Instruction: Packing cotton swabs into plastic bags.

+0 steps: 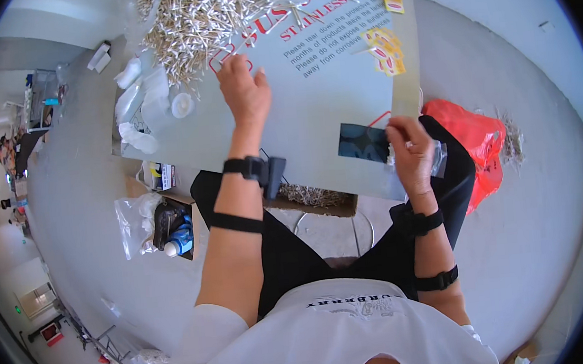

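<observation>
A big heap of thin white-tipped sticks that look like cotton swabs covers the far left of the table. My left hand is at the heap's near edge, fingers bent down to the tabletop and thumb apart from them. Near the table's right edge, my right hand has its thumb and forefinger pressed together; what they hold is too small to make out. Beside those fingertips lies a dark, glossy rectangle. Clear plastic shows next to the same hand. Farther up are several small yellow-and-red labels.
The table has a printed grey covering. White rolls and wrapped bundles stand at its left edge. An open box of sticks sits under the near edge. A red plastic bag is at right, a carton with a bottle at left.
</observation>
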Motion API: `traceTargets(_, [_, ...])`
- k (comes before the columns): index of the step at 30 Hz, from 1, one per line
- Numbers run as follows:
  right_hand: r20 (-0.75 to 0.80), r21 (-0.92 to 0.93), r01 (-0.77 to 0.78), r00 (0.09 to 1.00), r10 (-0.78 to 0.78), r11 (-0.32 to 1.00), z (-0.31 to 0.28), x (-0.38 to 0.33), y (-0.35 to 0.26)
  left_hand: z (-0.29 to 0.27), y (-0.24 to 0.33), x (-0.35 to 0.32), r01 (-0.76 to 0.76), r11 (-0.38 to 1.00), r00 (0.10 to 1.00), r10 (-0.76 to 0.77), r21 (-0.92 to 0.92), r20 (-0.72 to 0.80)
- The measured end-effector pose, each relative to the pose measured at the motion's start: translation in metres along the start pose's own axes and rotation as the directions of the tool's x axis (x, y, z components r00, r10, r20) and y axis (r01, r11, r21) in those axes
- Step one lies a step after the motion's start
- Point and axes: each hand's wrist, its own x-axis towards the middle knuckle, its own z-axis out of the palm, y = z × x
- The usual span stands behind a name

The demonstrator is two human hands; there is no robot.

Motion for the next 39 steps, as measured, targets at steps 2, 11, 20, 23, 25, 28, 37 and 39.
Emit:
traceTargets(2, [0.122,-0.049,-0.010,0.992,0.016,0.999,0.024,0.014,-0.012,0.003,-0.021,0.033,0.046,0.993,0.997,-0.053,0.108,0.062])
traceTargets(11, [0.344,-0.177,0.221,0.927,-0.150,0.959,0.109,0.147,-0.020,0.040,-0.025,0.062,0.032,0.971,0.969,-0.088,0.237,0.229])
traceTargets(20, [0.265,-0.331,0.319,0.935,-0.238,0.888,0.161,0.205,0.002,0.013,-0.065,0.114,0.144,0.956,0.974,-0.091,0.255,-0.210])
traceTargets(23, [0.208,-0.297,0.314,0.943,-0.259,0.902,0.176,0.201,0.003,0.010,-0.097,0.150,0.079,0.972,0.986,-0.043,0.222,-0.164])
traceTargets(25, [0.203,-0.278,0.286,0.950,-0.235,0.917,0.171,0.198,0.006,0.007,-0.092,0.159,0.077,0.993,0.966,-0.052,0.092,-0.252])
traceTargets(28, [0.189,-0.188,0.205,0.967,-0.169,0.961,0.156,0.188,0.009,-0.014,-0.081,0.166,0.088,0.984,0.983,-0.111,-0.155,-0.147])
traceTargets(37, [0.097,0.019,0.173,0.980,-0.174,0.985,0.138,0.155,0.010,-0.024,-0.039,0.114,-0.007,0.981,1.000,0.003,-0.193,-0.021])
traceTargets(39, [0.089,0.049,0.152,0.984,-0.156,0.987,0.137,0.154,0.015,-0.016,-0.035,0.118,0.136,0.981,0.990,-0.129,-0.137,0.057])
